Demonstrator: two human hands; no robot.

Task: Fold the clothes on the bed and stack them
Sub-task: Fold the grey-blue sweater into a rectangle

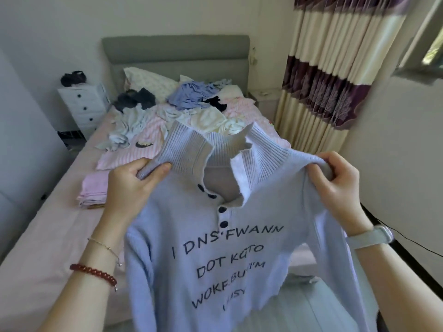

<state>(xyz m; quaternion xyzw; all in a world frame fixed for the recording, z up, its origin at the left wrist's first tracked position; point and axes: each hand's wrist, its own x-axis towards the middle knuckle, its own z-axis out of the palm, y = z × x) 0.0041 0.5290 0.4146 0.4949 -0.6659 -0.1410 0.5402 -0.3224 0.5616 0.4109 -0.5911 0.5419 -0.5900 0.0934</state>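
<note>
Pale lilac knit sweater held up in the air over the near end of the bed, front facing the camera, dark buttons down the placket and dark lettering across the chest. Left hand gripping the left shoulder beside the ribbed collar, fingers and thumb curled round a fold of knit. Right hand pinching the right shoulder seam, fingers bent over the fabric — both hands fully closed on the garment. Sleeves hanging down at either side.

Behind, on the pink sheet: a small folded stack of pink clothes near the left edge, just beyond the left hand. Farther up the bed, an unfolded heap — a pink-and-white striped top, a light blue crumpled piece, cream-white garments, a periwinkle bundle, dark items. Pillow against the grey headboard.

White nightstand left of the bed, something dark on top. Striped curtain to the right. Red bead bracelet and thin chain on the left wrist, pale watch band on the right.
</note>
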